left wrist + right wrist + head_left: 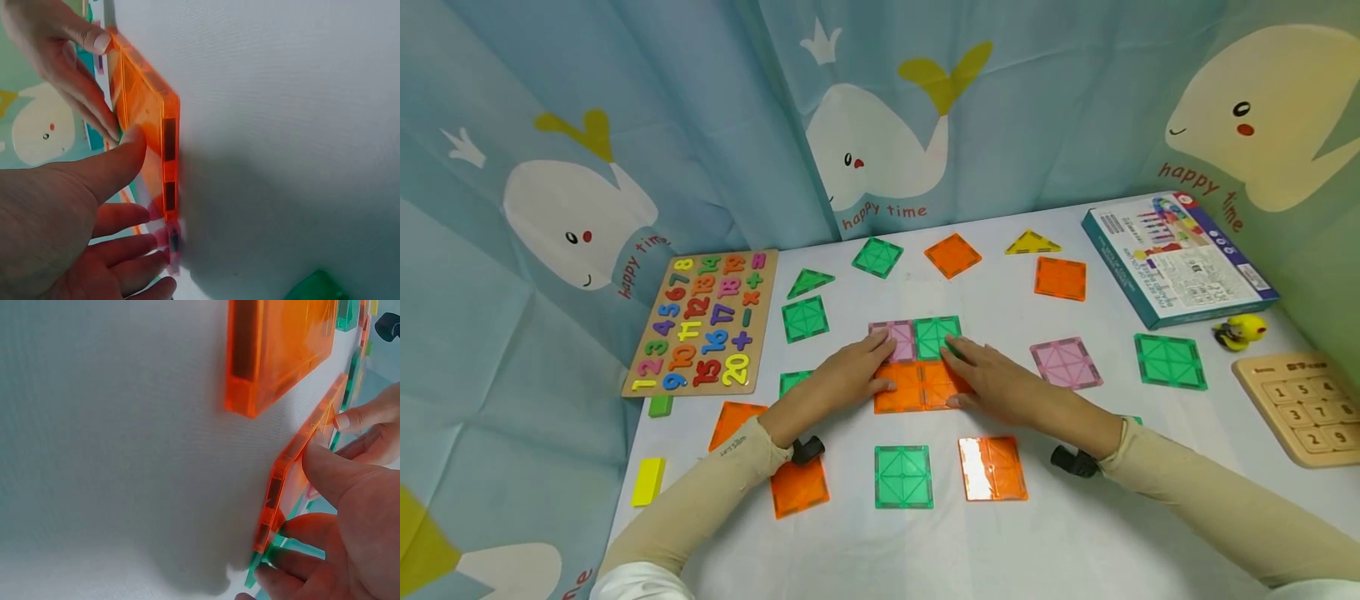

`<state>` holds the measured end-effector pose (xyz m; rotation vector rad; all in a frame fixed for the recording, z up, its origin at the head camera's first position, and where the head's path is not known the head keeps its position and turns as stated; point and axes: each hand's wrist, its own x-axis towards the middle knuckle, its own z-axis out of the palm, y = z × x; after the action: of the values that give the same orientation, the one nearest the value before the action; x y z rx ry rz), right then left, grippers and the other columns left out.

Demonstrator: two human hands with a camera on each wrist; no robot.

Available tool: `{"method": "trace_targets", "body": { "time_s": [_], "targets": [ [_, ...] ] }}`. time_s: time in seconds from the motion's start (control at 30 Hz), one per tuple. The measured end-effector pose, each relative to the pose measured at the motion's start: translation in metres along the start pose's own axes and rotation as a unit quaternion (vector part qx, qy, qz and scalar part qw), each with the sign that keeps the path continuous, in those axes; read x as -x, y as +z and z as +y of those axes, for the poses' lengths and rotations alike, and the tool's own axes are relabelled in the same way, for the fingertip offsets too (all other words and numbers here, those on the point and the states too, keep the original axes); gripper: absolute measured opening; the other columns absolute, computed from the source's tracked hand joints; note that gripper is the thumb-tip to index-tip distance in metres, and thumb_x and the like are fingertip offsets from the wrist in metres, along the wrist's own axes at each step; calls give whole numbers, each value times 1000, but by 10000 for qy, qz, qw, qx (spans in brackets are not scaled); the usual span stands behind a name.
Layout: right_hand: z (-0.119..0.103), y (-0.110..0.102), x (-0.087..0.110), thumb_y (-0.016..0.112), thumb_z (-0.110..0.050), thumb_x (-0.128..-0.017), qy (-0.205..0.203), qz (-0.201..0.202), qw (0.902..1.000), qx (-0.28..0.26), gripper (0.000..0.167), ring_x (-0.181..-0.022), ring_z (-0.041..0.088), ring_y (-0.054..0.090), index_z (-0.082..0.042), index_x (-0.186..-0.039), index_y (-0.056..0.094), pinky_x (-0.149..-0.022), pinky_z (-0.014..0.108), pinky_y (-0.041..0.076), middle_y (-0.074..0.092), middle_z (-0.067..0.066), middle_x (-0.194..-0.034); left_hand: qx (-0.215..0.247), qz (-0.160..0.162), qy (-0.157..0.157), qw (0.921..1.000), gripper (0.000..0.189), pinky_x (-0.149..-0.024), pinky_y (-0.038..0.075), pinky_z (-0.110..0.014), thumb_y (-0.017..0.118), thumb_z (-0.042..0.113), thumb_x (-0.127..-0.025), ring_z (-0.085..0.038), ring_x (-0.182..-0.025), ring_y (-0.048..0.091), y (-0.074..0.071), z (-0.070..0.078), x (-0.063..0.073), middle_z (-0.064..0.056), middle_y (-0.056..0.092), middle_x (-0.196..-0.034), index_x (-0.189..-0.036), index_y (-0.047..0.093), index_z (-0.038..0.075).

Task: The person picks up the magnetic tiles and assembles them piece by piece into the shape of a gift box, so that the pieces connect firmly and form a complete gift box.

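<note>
We see a four-tile block on the tabletop: a pink tile beside a green tile, with a left orange tile and right orange tile nearer us. Our left hand and right hand rest apart at opposite sides, fingers extended, clamping nothing, probably placed so inward pressure squares the magnetic edges.

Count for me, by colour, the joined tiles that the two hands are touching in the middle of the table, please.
Pink tile: 1
Green tile: 1
Orange tiles: 2
Total: 4 tiles
</note>
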<state>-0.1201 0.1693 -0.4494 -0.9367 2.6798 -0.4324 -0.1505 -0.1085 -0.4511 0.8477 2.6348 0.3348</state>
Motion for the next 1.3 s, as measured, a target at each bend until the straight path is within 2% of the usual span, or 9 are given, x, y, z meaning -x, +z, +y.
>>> {"method": "trace_targets", "body": {
  "time_s": [0.2,0.3,0.4,0.53,0.67,0.83,1.0,1.13,1.3],
  "targets": [
    [6,-4,-3,69,-35,-104,88,-217,9993,-285,76,-155,48,30,2,-162,37,-123,62,29,26,25,-171,72,-124,-22,9999,78,-127,32,-46,67,39,-104,-37,-156,36,-2,0,-1,-19,27,-172,-164,34,2],
    [18,-19,-5,70,-32,-104,121,-227,9974,-673,71,-152,49,35,1,-160,42,-121,63,34,32,25,-169,78,-135,-20,9999,78,-127,32,-46,67,39,-104,-37,-156,35,-3,1,-1,-20,27,-172,-164,34,2],
    [38,-43,-2,72,-27,-102,264,44,9947,-990,64,-146,48,43,2,-155,49,-117,64,39,43,26,-161,108,-144,-77,9998,78,-127,31,-46,67,40,-104,-36,-157,34,-3,1,-1,-19,27,-172,-164,34,3],
    [69,-70,14,75,-30,-100,742,114,9926,-952,65,-139,49,48,1,-152,52,-113,67,42,48,29,-154,124,-180,-125,9997,79,-127,31,-46,66,40,-104,-36,-157,33,-4,2,-1,-19,26,-173,-165,33,3],
    [95,-81,40,80,-33,-96,1176,-415,9881,-905,73,-133,51,48,-1,-154,49,-106,71,46,43,34,-152,108,-169,-94,9998,78,-127,31,-47,66,40,-104,-37,-157,34,-4,2,-1,-19,26,-173,-165,33,3],
    [111,-78,66,87,-33,-88,1438,-753,9822,-946,83,-127,54,46,-5,-154,47,-96,72,52,39,37,-148,45,-155,-151,9998,79,-127,32,-46,65,42,-104,-36,-156,35,-3,2,0,-18,27,-173,-165,33,4],
    [117,-63,80,89,-32,-86,1444,-531,9838,-916,81,-125,53,45,-8,-153,50,-93,68,55,42,35,-147,96,-150,-181,9997,78,-126,33,-47,65,42,-104,-36,-156,36,-2,2,2,-18,26,-173,-165,33,4],
    [118,-52,81,89,-32,-86,1325,-231,9879,-772,76,-122,49,47,-10,-149,53,-93,66,56,46,33,-142,100,-134,-152,9997,78,-127,32,-47,65,40,-104,-36,-156,34,-2,2,1,-18,26,-173,-165,33,3],
    [108,-42,66,90,-36,-85,1275,-157,9876,-898,76,-120,45,46,-9,-147,55,-96,64,54,47,30,-140,120,-173,-141,9997,78,-128,30,-46,65,39,-104,-35,-158,31,-2,4,1,-18,24,-174,-165,32,3]
  ]
}}
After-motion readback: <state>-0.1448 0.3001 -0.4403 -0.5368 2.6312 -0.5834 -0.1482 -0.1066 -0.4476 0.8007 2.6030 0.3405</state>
